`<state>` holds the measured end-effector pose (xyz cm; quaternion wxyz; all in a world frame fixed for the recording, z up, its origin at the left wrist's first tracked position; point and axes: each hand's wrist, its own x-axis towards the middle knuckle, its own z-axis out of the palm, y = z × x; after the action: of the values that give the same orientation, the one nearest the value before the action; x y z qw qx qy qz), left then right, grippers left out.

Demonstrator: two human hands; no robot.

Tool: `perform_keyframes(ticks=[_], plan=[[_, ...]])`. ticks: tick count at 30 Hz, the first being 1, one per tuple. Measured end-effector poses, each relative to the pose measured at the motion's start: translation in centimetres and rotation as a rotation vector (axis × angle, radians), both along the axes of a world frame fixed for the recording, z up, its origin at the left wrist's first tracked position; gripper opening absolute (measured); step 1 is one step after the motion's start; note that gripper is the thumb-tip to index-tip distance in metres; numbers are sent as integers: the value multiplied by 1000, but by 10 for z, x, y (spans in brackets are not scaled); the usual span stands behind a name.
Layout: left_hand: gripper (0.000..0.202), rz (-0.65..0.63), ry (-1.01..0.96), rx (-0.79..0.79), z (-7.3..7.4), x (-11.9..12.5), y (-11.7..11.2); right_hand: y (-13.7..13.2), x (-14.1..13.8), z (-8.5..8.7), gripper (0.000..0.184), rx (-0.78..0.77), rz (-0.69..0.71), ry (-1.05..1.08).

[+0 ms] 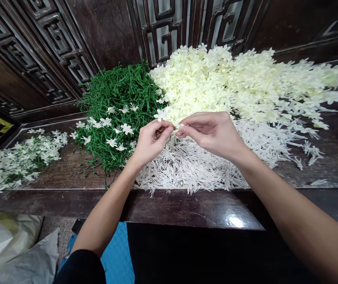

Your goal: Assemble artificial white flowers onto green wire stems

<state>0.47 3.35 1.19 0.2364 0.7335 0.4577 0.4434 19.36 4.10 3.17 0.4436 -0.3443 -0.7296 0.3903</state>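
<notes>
White glare (235, 221) spots the polished table edge (186, 209).

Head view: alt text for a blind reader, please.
Left hand and right hand pinch close together over white, thread-like pieces on a dark wooden surface; anything held is too small to tell. Nearby lie green stems, cream blossoms and white flowers.

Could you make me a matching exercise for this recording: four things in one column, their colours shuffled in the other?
Things:
1. Stem pile
2. Large blossom heap
3. Wooden ledge
4. Floor mat

Colours:
A. Dark brown
B. Green
C. Blue
D. Pale yellow to cream

Right pairs: 1-B, 2-D, 3-A, 4-C
</notes>
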Motion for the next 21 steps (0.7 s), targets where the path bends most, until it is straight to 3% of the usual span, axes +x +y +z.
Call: perform_keyframes(ticks=[5, 16, 21], plan=[[11, -37, -93, -58, -4, 2, -2, -1, 0, 1, 19, 55, -3, -46], [10, -20, 35, 340, -14, 3, 0, 3, -3, -12, 24, 220, 30, 8], [10, -19, 39, 432, -16, 3, 1, 2, -5, -12, 23, 224, 11, 7]])
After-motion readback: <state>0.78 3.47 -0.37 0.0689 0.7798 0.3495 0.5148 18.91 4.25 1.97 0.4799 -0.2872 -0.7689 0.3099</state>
